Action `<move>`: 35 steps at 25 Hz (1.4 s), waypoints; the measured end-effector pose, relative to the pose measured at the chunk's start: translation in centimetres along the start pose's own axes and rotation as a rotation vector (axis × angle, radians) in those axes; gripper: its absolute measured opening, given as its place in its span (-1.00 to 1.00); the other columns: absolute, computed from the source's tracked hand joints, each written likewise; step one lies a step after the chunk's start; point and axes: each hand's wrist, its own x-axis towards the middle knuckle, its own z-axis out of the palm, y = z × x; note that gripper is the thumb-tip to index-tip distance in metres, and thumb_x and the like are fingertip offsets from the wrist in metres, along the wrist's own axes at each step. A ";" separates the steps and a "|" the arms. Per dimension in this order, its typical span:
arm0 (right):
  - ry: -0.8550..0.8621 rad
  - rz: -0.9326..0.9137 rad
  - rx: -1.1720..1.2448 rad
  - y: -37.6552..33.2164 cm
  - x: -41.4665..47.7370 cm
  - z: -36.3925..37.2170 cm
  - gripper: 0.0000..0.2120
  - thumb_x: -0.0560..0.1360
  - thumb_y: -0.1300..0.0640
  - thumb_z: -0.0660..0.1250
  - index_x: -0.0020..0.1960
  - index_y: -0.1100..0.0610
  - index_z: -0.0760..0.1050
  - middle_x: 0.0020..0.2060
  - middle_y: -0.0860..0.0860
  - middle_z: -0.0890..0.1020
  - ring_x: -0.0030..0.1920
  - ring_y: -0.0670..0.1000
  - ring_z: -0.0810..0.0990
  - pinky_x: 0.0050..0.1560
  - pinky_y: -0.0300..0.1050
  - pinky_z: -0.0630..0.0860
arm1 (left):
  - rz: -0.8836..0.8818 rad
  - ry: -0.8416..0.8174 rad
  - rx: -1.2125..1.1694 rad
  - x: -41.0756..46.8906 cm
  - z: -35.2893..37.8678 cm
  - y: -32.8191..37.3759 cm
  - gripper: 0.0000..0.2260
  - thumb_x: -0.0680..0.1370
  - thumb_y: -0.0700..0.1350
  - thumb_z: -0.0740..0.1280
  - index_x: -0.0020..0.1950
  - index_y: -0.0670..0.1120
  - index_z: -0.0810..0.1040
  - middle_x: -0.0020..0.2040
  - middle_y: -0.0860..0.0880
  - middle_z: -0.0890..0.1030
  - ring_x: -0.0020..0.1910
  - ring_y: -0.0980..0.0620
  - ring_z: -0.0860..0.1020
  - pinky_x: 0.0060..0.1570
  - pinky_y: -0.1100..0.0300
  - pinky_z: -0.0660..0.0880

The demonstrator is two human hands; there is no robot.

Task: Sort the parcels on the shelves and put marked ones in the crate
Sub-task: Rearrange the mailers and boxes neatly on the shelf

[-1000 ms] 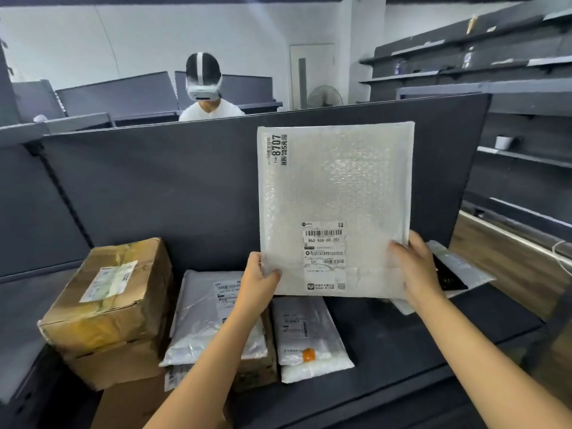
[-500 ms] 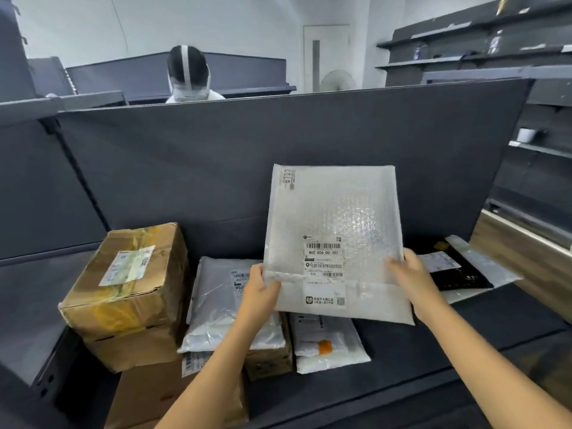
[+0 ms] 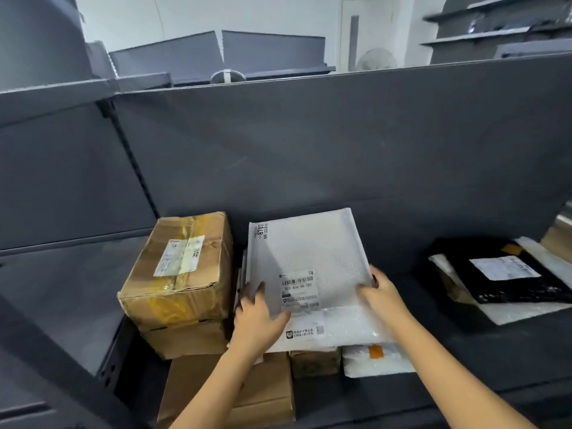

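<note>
A white bubble mailer (image 3: pixel 312 258) with a shipping label lies almost flat on the pile of parcels in the middle of the dark shelf (image 3: pixel 464 351). My left hand (image 3: pixel 258 317) grips its lower left edge, thumb on top. My right hand (image 3: pixel 379 292) holds its right edge. Under its front edge a white parcel with an orange sticker (image 3: pixel 376 359) pokes out. A taped cardboard box (image 3: pixel 182 270) stands just left of the mailer. No crate is in view.
A black parcel with a white label (image 3: pixel 507 274) lies on white packets at the shelf's right end. More cardboard boxes (image 3: pixel 263 394) sit below the pile in front. The grey back panel (image 3: pixel 309 144) rises behind the shelf; other shelving stands beyond.
Both hands have lowered the bubble mailer from upright in front of me down onto the parcel pile. The view has tilted downward and the person behind the panel has dropped almost out of sight.
</note>
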 end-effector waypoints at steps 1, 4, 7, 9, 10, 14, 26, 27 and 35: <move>0.019 0.022 0.002 0.3 0.1 -0.9 -0.49 0.53 0.27 0.24 0.44 0.05 0.27 0.21 -0.02 0.48 0.10 -0.04 0.45 0.10 -0.15 0.38 | 0.028 -0.017 -0.021 0.2 0.5 0.1 -0.29 0.51 0.24 0.21 0.53 -0.03 0.01 0.50 -0.19 0.04 0.48 -0.26 0.09 0.42 -0.04 0.14; 0.102 0.078 -0.008 1.2 0.4 -5.7 -0.51 0.53 0.27 0.25 0.41 -0.01 0.31 0.12 -0.01 0.52 0.08 0.02 0.52 0.15 -0.02 0.45 | 0.199 -0.109 -0.006 0.7 3.3 2.2 -0.32 0.47 0.24 0.17 0.51 0.02 0.07 0.52 -0.14 -0.06 0.52 -0.24 -0.02 0.48 -0.10 0.07; 0.205 0.132 -0.018 2.6 1.0 -10.8 -0.55 0.52 0.31 0.25 0.37 0.02 0.36 0.07 0.08 0.55 0.02 0.10 0.56 0.09 0.04 0.51 | 0.299 -0.247 0.010 1.0 7.2 6.2 -0.38 0.51 0.14 0.19 0.51 0.04 0.04 0.52 -0.08 -0.13 0.52 -0.23 -0.11 0.49 -0.12 -0.02; 0.241 0.180 -0.033 4.1 1.4 -13.5 -0.52 0.52 0.34 0.24 0.40 0.07 0.34 0.07 0.10 0.54 0.01 0.12 0.55 0.04 0.00 0.49 | 0.300 -0.324 0.020 1.1 9.7 8.4 -0.41 0.55 0.07 0.17 0.52 0.01 0.01 0.52 -0.10 -0.13 0.53 -0.22 -0.14 0.49 -0.09 -0.07; 0.247 0.199 -0.036 5.0 1.7 -14.5 -0.51 0.52 0.35 0.24 0.41 0.09 0.33 0.09 0.10 0.54 0.02 0.12 0.55 0.03 -0.02 0.48 | 0.295 -0.363 0.029 1.1 10.8 9.1 -0.42 0.56 0.06 0.16 0.52 0.00 0.01 0.52 -0.11 -0.12 0.52 -0.22 -0.13 0.48 -0.07 -0.06; 0.258 0.239 -0.080 8.2 3.4 -16.7 -0.47 0.52 0.38 0.23 0.44 0.10 0.29 0.27 0.13 0.48 0.10 0.08 0.46 0.05 -0.07 0.41 | 0.222 -0.470 0.029 2.5 13.9 11.0 -0.42 0.55 0.08 0.18 0.52 0.02 0.05 0.52 -0.04 -0.08 0.52 -0.17 -0.03 0.47 0.01 0.06; -0.010 0.393 -0.363 16.9 9.8 -13.4 -0.44 0.52 0.31 0.15 0.50 0.11 0.15 0.39 0.05 0.39 0.33 0.10 0.43 0.22 -0.15 0.37 | -0.038 -0.651 0.238 5.1 21.1 10.5 -0.32 0.58 0.11 0.11 0.56 -0.08 -0.17 0.53 -0.18 -0.32 0.52 -0.19 -0.29 0.49 -0.07 -0.15; -0.054 0.406 -0.378 17.8 9.8 -13.4 -0.43 0.54 0.29 0.16 0.51 0.13 0.10 0.42 0.05 0.35 0.37 0.12 0.40 0.24 -0.15 0.38 | -0.041 -0.651 0.263 5.1 21.5 10.6 -0.32 0.58 0.10 0.11 0.55 -0.11 -0.19 0.52 -0.21 -0.34 0.51 -0.22 -0.30 0.49 -0.08 -0.17; 0.230 0.154 -0.580 19.4 6.7 -14.6 -0.72 0.51 0.24 0.25 0.21 0.20 0.50 0.17 0.13 0.55 0.18 0.16 0.50 0.17 -0.04 0.45 | -0.099 -0.523 0.296 4.7 23.5 12.2 -0.33 0.57 0.03 0.14 0.55 -0.13 -0.13 0.53 -0.25 -0.27 0.52 -0.26 -0.22 0.49 -0.08 -0.12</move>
